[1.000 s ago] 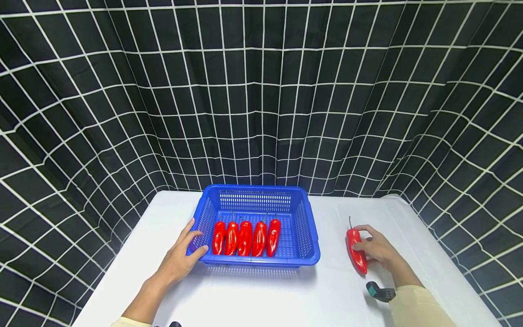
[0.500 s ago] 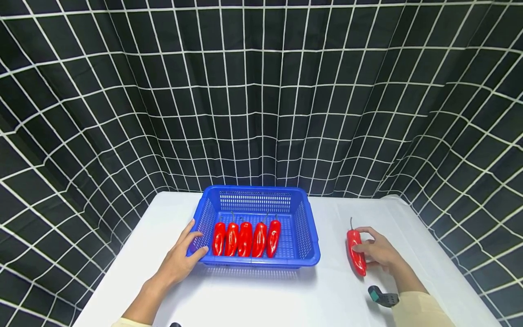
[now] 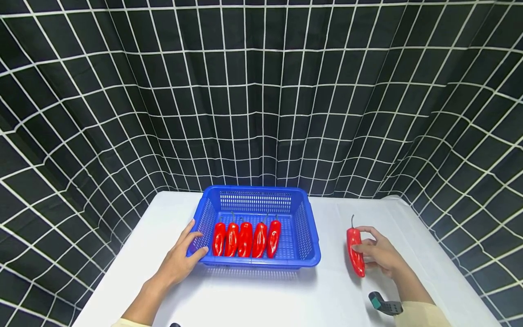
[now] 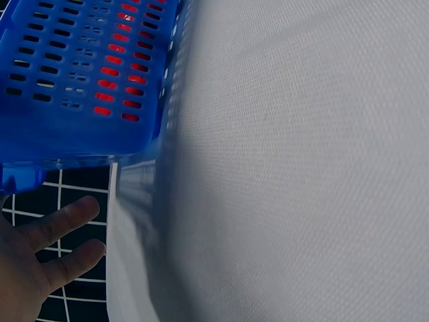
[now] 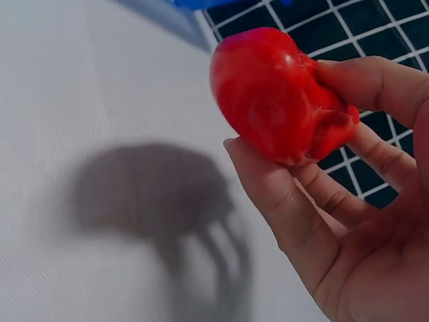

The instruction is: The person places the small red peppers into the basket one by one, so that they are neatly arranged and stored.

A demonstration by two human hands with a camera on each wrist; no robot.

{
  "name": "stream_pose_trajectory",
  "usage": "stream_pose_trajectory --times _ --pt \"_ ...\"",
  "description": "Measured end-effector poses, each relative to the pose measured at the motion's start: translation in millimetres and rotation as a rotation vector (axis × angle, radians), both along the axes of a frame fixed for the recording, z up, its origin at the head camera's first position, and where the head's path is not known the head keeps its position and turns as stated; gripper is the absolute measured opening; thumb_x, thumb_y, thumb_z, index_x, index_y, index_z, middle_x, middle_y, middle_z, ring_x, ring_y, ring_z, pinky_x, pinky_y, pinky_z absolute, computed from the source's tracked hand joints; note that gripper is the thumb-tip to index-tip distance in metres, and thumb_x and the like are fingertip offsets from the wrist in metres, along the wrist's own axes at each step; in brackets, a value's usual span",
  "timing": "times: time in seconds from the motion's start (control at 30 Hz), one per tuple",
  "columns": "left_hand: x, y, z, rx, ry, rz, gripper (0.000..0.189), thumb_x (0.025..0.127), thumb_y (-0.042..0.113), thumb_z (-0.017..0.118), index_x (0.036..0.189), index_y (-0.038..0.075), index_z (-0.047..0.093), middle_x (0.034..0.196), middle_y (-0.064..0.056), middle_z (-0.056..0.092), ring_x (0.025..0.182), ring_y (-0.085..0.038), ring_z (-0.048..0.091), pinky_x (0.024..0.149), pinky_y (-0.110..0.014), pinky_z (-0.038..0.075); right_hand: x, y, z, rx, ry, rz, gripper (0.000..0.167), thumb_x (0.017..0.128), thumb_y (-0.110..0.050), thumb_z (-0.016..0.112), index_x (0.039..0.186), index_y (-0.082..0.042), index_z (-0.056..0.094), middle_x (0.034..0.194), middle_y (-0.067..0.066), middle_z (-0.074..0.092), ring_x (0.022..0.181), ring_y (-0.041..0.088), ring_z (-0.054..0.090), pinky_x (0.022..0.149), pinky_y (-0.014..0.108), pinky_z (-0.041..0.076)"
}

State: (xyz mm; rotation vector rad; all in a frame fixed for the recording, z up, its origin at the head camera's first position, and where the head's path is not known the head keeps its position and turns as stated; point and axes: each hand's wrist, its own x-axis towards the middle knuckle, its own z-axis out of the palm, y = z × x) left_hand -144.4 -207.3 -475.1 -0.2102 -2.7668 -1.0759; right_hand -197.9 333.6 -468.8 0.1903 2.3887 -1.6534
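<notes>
My right hand (image 3: 377, 252) grips a long, glossy red chili pepper (image 3: 354, 254) at the right of the head view. Its thin stem points away from me. In the right wrist view the pepper (image 5: 268, 94) sits between thumb and fingers, its shadow falling apart from it on the cloth. At the left, my left hand (image 3: 180, 259) rests on the front left corner of a blue perforated plastic basket (image 3: 261, 262), thumb and forefinger over the rim. Two straight fingers (image 4: 64, 221) show below the basket wall in the left wrist view. Several red chili peppers (image 3: 245, 238) lie side by side inside the basket.
A white cloth (image 3: 261, 299) covers the table. Dark curtains (image 3: 261, 113) with a white grid stand behind and along both sides. Bare basket floor (image 3: 289, 236) shows right of the peppers. A dark wrist device (image 3: 386, 304) sits by the right sleeve.
The pepper in my right hand has risen a little and turned more upright in the head view; the hand stays around it. My left hand and the basket have not moved.
</notes>
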Motion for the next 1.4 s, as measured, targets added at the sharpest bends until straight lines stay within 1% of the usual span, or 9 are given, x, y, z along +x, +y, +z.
stream_pose_trajectory --times 0.27,0.43,0.63,1.0,1.23,1.4 --pt "-0.3 0.4 0.4 -0.002 -0.004 0.0 0.047 0.093 0.042 0.06 0.131 0.014 0.055 0.16 -0.004 0.016 0.138 -0.042 0.026 0.099 -0.068 0.029 7.2 -8.8 9.9 -0.074 0.036 0.003 0.069 0.084 -0.012 0.072 0.141 -0.012 0.033 0.106 0.019 0.059 0.089 0.031 0.061 0.068 0.05 0.056" --pt "-0.2 0.3 0.1 0.001 -0.004 -0.002 0.047 0.093 0.042 0.06 0.131 0.014 0.055 0.16 -0.003 0.015 0.138 -0.042 0.026 0.099 -0.068 0.029 12.3 -12.6 15.8 -0.099 0.058 0.018 0.069 0.085 -0.011 0.07 0.142 -0.01 0.031 0.104 0.017 0.059 0.089 0.029 0.06 0.068 0.051 0.056" --pt "-0.3 -0.3 -0.4 -0.001 0.0 -0.001 0.047 0.093 0.042 0.06 0.13 0.015 0.055 0.16 -0.003 0.016 0.138 -0.042 0.027 0.099 -0.068 0.029 17.5 -17.7 22.3 -0.133 0.051 0.005 0.07 0.085 -0.011 0.07 0.143 -0.01 0.029 0.105 0.017 0.059 0.09 0.028 0.06 0.068 0.05 0.056" --pt "-0.8 -0.3 -1.0 0.006 0.011 -0.004 0.046 0.093 0.041 0.06 0.13 0.014 0.056 0.16 -0.003 0.016 0.138 -0.041 0.026 0.099 -0.068 0.029 22.0 -28.2 31.0 -0.175 0.052 -0.002 0.073 0.085 -0.013 0.071 0.144 -0.012 0.028 0.113 0.018 0.057 0.095 0.028 0.057 0.069 0.049 0.056" --pt "-2.0 -1.2 -2.5 -0.001 0.014 -0.004 0.047 0.093 0.043 0.059 0.13 0.014 0.055 0.16 -0.003 0.016 0.138 -0.042 0.026 0.098 -0.068 0.029 23.6 -33.8 38.1 -0.212 0.043 -0.008 0.073 0.084 -0.015 0.073 0.142 -0.013 0.029 0.114 0.017 0.057 0.098 0.029 0.057 0.07 0.05 0.056" --pt "-2.1 -1.2 -2.4 -0.001 0.007 -0.001 0.047 0.093 0.044 0.059 0.131 0.015 0.055 0.16 -0.003 0.016 0.138 -0.042 0.026 0.098 -0.068 0.03 23.9 -38.8 43.7 -0.224 0.058 0.001 0.073 0.085 -0.017 0.072 0.143 -0.013 0.028 0.115 0.017 0.056 0.099 0.029 0.056 0.071 0.049 0.056"
